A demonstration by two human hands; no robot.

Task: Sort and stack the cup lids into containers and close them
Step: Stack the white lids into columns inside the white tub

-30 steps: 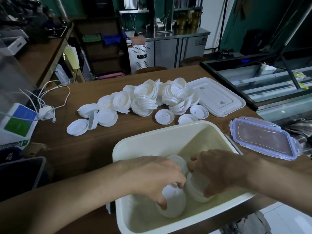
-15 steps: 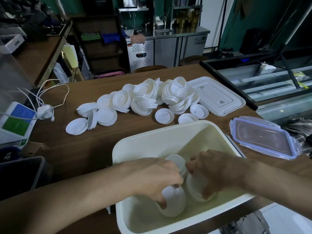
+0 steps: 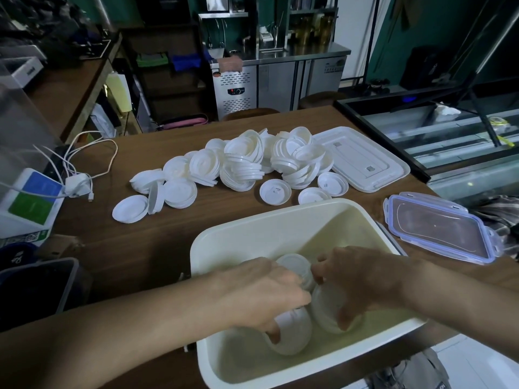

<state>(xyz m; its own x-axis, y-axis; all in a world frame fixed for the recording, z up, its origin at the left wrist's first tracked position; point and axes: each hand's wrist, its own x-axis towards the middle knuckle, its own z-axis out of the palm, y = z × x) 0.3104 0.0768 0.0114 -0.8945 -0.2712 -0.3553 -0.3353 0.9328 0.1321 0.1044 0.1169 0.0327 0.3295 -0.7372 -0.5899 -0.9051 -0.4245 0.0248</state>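
**A:** How does each grip stand?

**B:** The left hand point(image 3: 261, 296) curls round one lid stack point(image 3: 292, 338). The right hand point(image 3: 362, 282) grasps a second stack point(image 3: 325, 315). Both sit low inside the cream container point(image 3: 252, 234).

**A:** Any risk?

**B:** The thin, nested white stacks could topple and fan out if either grip lets go unevenly. The loose lids point(image 3: 247, 167) lie at twelve o'clock on the surface point(image 3: 140, 248).

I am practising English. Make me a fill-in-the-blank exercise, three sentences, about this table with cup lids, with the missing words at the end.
The left hand and the right hand grip lid stacks, so ____ hands are inside the cream container.
The loose pile on the table is ____ in colour.
The clear clip lid lies to the ____ of that container.
Missing words: two; white; right.
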